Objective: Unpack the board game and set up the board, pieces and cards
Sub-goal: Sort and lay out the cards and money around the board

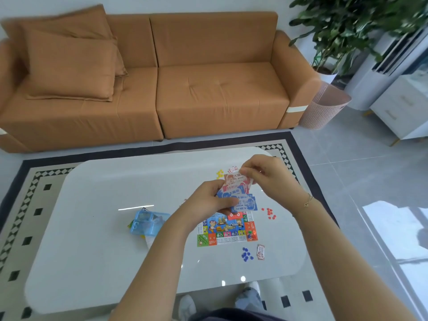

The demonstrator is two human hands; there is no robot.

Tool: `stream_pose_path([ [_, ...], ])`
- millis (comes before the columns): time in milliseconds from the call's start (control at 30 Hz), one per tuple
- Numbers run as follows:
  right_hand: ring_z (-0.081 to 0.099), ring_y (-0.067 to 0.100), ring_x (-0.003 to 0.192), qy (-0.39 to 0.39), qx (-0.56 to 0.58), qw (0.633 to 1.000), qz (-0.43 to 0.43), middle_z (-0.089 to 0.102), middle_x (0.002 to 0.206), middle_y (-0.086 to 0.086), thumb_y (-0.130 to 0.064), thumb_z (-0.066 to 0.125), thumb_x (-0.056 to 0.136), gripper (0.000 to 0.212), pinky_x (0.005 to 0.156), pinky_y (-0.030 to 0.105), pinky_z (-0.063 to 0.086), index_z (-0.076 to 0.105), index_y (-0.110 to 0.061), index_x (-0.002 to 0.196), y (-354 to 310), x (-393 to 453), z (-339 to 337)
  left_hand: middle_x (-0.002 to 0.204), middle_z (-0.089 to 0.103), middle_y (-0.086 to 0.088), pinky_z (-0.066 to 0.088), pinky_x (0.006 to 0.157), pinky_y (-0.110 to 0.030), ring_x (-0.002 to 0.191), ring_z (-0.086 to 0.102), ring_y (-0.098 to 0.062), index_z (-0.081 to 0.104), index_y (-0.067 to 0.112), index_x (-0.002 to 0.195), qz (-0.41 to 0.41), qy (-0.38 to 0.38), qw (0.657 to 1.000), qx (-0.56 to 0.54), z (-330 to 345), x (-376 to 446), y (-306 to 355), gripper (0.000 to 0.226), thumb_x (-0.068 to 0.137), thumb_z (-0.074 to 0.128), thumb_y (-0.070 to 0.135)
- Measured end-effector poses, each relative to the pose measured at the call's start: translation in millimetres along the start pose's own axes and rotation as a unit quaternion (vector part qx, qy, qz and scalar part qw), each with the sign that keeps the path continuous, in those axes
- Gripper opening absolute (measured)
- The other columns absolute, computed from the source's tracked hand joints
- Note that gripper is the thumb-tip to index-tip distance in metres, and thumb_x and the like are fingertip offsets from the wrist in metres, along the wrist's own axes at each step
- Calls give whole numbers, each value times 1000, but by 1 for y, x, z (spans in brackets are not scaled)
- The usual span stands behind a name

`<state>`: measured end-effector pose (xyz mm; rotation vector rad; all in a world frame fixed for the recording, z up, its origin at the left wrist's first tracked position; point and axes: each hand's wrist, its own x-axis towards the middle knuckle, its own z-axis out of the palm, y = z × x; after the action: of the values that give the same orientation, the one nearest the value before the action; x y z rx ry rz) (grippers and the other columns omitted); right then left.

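A fan of blue and red game cards is held above the table. My left hand grips its lower edge, and my right hand pinches the top red card. Below them the small colourful game board lies flat on the white table. Around the board lie red tokens, blue tokens, yellow tokens, a brown card stack and a red card stack. The clear blue plastic box sits to the board's left.
An orange sofa with cushions stands beyond the table. A patterned rug lies under it. A pink basket, a potted plant and a white cabinet are at the right. My shoes show under the table's near edge.
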<state>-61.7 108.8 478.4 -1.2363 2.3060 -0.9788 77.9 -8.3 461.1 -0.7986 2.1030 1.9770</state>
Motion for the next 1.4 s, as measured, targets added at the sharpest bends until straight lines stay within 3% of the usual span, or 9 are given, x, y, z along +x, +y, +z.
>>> stream_pose_path([
  [233, 62, 12, 71, 133, 108, 983, 64, 66, 81, -5, -13, 58, 93, 12, 65, 23, 55, 66, -16, 85, 15, -1, 5, 100, 72, -4, 58, 73, -24, 78, 72, -16, 61, 16, 112, -5, 19, 999, -27, -2, 12, -7, 25, 88, 66, 16],
  [367, 64, 14, 69, 184, 156, 964, 109, 69, 82, 5, -8, 60, 91, 11, 61, 16, 53, 68, -11, 85, 33, -4, 0, 100, 72, -6, 58, 71, -25, 78, 72, -18, 62, 15, 108, 1, -4, 999, -45, 6, 37, -10, 21, 87, 67, 15],
  [567, 71, 13, 72, 350, 224, 872, 257, 74, 83, 1, -12, 66, 87, 19, 65, 22, 56, 68, -15, 106, 129, 1, 0, 90, 71, -3, 58, 67, -21, 67, 71, -9, 62, 11, 106, -38, 20, 995, -86, 42, 104, -31, 19, 87, 66, 9],
  [667, 71, 14, 75, 313, 218, 871, 309, 73, 86, 2, -10, 64, 87, 28, 69, 21, 56, 63, -17, 114, 203, 10, 11, 83, 71, 0, 58, 69, -23, 63, 70, -8, 64, 12, 98, -53, 67, 990, -112, 62, 151, -49, 13, 87, 66, 8],
  [767, 70, 17, 79, 246, 186, 871, 381, 71, 87, -1, -8, 62, 87, 23, 76, 34, 59, 67, -12, 109, 281, 19, 38, 80, 70, 3, 57, 66, -19, 60, 68, -6, 63, 23, 90, -52, 114, 981, -151, 75, 196, -62, 17, 88, 64, 6],
  [833, 70, 18, 79, 207, 172, 869, 415, 72, 86, -1, -6, 62, 86, 19, 77, 40, 60, 71, -10, 103, 339, 30, 56, 81, 70, 1, 56, 62, -16, 60, 68, -5, 64, 18, 94, -43, 146, 972, -180, 87, 238, -78, 14, 89, 62, 5],
  [1000, 67, 18, 81, 134, 135, 886, 424, 69, 83, 1, -6, 57, 89, 16, 71, 31, 57, 69, -8, 99, 446, 58, 106, 92, 72, -4, 59, 77, -28, 75, 71, -15, 63, 16, 100, -15, 179, 959, -217, 119, 325, -131, 13, 90, 62, 8],
  [1200, 64, 15, 83, 89, 114, 900, 412, 69, 91, -3, -13, 58, 90, 13, 63, 21, 46, 69, -16, 96, 528, 81, 168, 93, 73, -5, 56, 69, -24, 78, 70, -16, 64, 14, 105, -11, 222, 951, -216, 147, 364, -191, 16, 90, 62, 10],
  [1400, 56, 10, 88, 70, 95, 905, 409, 62, 104, -2, -13, 62, 90, 16, 63, 7, 37, 67, -12, 105, 539, 80, 189, 90, 72, -5, 54, 64, -17, 72, 70, -9, 64, 12, 102, -48, 219, 954, -200, 155, 360, -208, 13, 90, 62, 10],
])
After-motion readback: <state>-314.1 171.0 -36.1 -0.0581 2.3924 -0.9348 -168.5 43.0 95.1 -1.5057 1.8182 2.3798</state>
